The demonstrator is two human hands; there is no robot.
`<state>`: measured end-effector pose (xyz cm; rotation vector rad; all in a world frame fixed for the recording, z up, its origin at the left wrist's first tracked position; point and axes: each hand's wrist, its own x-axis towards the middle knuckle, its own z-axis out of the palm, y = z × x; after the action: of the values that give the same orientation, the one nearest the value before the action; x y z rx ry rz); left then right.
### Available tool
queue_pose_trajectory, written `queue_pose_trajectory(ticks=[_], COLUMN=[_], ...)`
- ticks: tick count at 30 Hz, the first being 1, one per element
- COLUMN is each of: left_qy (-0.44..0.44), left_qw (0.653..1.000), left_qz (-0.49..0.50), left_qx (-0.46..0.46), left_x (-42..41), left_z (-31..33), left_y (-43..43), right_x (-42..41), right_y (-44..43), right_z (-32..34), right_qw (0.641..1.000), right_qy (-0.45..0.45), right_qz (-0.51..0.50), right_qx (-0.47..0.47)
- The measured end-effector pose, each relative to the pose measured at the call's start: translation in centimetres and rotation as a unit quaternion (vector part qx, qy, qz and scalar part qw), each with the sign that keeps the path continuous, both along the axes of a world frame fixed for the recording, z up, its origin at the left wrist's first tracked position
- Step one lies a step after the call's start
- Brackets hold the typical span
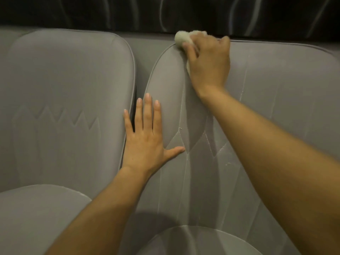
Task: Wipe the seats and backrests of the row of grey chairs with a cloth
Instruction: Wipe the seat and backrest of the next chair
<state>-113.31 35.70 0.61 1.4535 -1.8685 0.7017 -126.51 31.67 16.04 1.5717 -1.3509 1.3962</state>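
Note:
Two grey chairs stand side by side. The left chair's backrest [64, 85] fills the left half of the view, and the right chair's backrest [276, 92] fills the right half. My right hand [208, 61] grips a pale bunched cloth [181, 39] and presses it against the top left corner of the right backrest. Most of the cloth is hidden under that hand. My left hand [145, 137] lies flat with straight fingers on the left edge of the right backrest, next to the gap between the chairs. It holds nothing.
The left chair's seat [33, 214] shows at the bottom left, and the right chair's seat [198, 240] at the bottom middle. A dark patterned wall [165, 11] runs behind the backrests. Pale streaks mark the right backrest.

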Motion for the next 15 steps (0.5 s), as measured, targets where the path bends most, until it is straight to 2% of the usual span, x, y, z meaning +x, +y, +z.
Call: queue_pose_trajectory(ticks=[6, 9, 13, 15], left_qy=[-0.006, -0.017, -0.016, -0.016], left_qw=[1.000, 1.000, 1.000, 1.000], left_qz=[-0.028, -0.022, -0.014, -0.017], left_qx=[-0.005, 0.003, 0.010, 0.008], left_x=[0.4, 0.5, 0.7, 0.7], left_z=[-0.4, -1.6, -2.1, -2.0], left_y=[0.2, 0.8, 0.9, 0.8], right_x=[0.6, -0.2, -0.8, -0.8], right_y=[3.6, 4.4, 3.6, 3.3], right_z=[-10.1, -9.4, -5.3, -6.1], right_qw=[0.992, 0.986, 0.991, 0.995], right_qy=[0.072, 0.097, -0.004, -0.003], right_qz=[0.105, 0.136, 0.112, 0.092], right_qx=[-0.018, -0.002, -0.068, -0.050])
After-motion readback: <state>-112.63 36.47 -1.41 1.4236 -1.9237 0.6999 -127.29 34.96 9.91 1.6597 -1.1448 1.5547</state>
